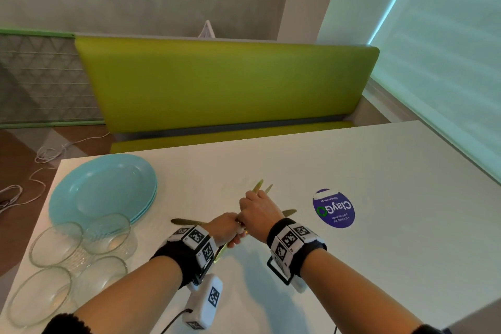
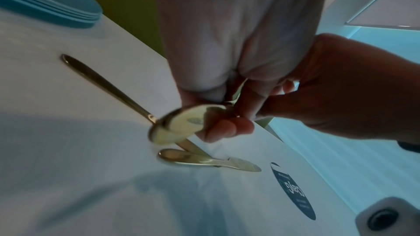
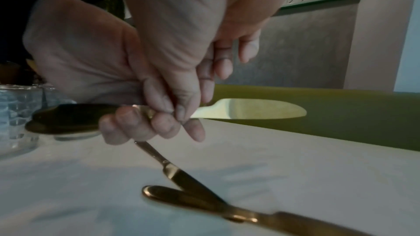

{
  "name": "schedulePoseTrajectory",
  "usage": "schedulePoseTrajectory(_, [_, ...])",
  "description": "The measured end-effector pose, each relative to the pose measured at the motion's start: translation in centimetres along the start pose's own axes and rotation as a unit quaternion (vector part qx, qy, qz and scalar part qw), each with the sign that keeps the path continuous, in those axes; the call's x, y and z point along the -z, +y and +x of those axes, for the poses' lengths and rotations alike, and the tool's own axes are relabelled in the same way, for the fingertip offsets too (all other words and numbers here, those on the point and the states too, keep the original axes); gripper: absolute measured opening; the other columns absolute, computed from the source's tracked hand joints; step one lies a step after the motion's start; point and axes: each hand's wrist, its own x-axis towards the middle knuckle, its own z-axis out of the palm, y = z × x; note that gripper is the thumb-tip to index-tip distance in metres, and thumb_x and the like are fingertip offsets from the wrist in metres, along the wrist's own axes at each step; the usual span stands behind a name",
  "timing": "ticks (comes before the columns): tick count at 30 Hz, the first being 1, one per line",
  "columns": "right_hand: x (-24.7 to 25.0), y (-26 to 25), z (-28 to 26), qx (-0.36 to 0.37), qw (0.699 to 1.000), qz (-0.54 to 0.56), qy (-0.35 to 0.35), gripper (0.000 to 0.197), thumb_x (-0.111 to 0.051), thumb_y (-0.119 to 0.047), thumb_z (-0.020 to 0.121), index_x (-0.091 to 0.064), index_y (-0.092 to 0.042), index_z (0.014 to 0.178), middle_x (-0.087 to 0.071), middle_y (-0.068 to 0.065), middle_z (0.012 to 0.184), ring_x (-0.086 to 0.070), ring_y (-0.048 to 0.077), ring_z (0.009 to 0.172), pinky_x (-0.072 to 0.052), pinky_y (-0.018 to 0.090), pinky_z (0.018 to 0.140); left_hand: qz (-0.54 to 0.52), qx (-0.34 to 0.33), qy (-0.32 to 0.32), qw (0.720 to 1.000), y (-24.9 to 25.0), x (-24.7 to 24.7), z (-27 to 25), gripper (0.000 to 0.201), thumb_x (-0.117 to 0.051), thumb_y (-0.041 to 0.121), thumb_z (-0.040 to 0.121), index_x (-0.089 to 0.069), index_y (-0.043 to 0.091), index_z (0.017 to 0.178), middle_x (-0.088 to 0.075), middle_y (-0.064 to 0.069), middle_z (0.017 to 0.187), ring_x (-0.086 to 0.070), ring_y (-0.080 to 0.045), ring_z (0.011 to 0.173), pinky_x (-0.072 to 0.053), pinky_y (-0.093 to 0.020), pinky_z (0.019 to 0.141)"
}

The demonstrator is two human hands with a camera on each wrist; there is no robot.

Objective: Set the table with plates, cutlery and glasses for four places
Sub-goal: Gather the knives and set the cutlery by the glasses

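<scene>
Both hands meet over the middle of the white table (image 1: 379, 171), each gripping gold cutlery. The left hand (image 1: 225, 228) has its fingers curled tightly round a bundle of handles; from its fist a spoon (image 2: 179, 123) bowl sticks out toward 7 o'clock in the left wrist view, and a knife (image 3: 186, 180) slants down out of the bottom of the grip to the tabletop. The right hand (image 1: 257, 209) sits just at 1 o'clock of the left, touching it, its fingers pinched narrowly round cutlery; fork tips (image 1: 261, 187) stand out beyond its knuckles toward 12 o'clock. In the right wrist view a second knife blade (image 3: 247, 109) juts level toward 3 o'clock from where the two sets of fingers close together; which hand bears it I cannot tell.

More gold pieces lie flat on the table under the hands, one handle (image 1: 184, 222) reaching toward 9 o'clock.

A stack of turquoise plates (image 1: 103, 192) sits at 10 o'clock of the hands, near the far left corner. Four clear glass bowls (image 1: 78, 255) cluster at 8 o'clock, just beside the plates. A round purple sticker (image 1: 334, 209) lies at 3 o'clock of the right hand. A green bench (image 1: 225, 84) runs along the table's far edge.
</scene>
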Motion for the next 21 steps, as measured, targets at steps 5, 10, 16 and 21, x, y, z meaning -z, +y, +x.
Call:
schedulePoseTrajectory(5, [-1.6, -1.4, -0.2, -0.111, 0.986, 0.121, 0.039, 0.031, -0.088, -0.035, 0.039, -0.073, -0.036, 0.067, -0.063, -0.014, 0.063, -0.062, 0.008, 0.063, -0.047, 0.017, 0.057, 0.005, 0.013, 0.07, 0.997, -1.1, 1.6, -0.3, 0.027, -0.031, -0.006, 0.088, -0.045, 0.01, 0.072, -0.044, -0.004, 0.063, -0.039, -0.013, 0.051, -0.029, -0.02, 0.044])
schedulePoseTrajectory(10, [-4.3, -1.1, -1.7, -0.332, 0.904, 0.26, -0.074, 0.025, -0.05, -0.025, 0.092, -0.062, -0.019, 0.113, -0.064, 0.001, 0.115, -0.06, 0.021, 0.108, -0.047, 0.03, 0.092, -0.017, 0.026, 0.108, 0.994, -2.4, 4.1, -0.8, 0.018, -0.032, 0.005, 0.095, -0.05, 0.008, 0.094, -0.047, -0.003, 0.071, -0.042, -0.012, 0.055, -0.032, -0.02, 0.047])
schedulePoseTrajectory(16, [-5.4, -2.3, -0.3, -0.496, 0.747, 0.412, -0.161, 0.038, -0.052, -0.037, 0.092, -0.061, -0.01, 0.118, -0.062, 0.008, 0.122, -0.06, 0.025, 0.111, -0.048, 0.03, 0.087, 0.006, 0.019, 0.115, 0.993, -3.4, 5.5, -1.4, 0.013, -0.038, 0.017, 0.099, -0.047, 0.008, 0.101, -0.053, 0.001, 0.074, -0.046, -0.01, 0.058, -0.035, -0.018, 0.049])
schedulePoseTrajectory(21, [-5.7, -3.3, 0.8, -0.545, 0.675, 0.473, -0.152, 0.041, -0.055, -0.042, 0.09, -0.065, -0.007, 0.11, -0.065, 0.011, 0.118, -0.062, 0.028, 0.107, -0.05, 0.032, 0.087, 0.017, 0.024, 0.102, 0.994, -3.8, 5.9, -1.9, 0.014, -0.036, 0.016, 0.098, -0.049, 0.013, 0.102, -0.057, 0.001, 0.075, -0.049, -0.011, 0.06, -0.038, -0.02, 0.052])
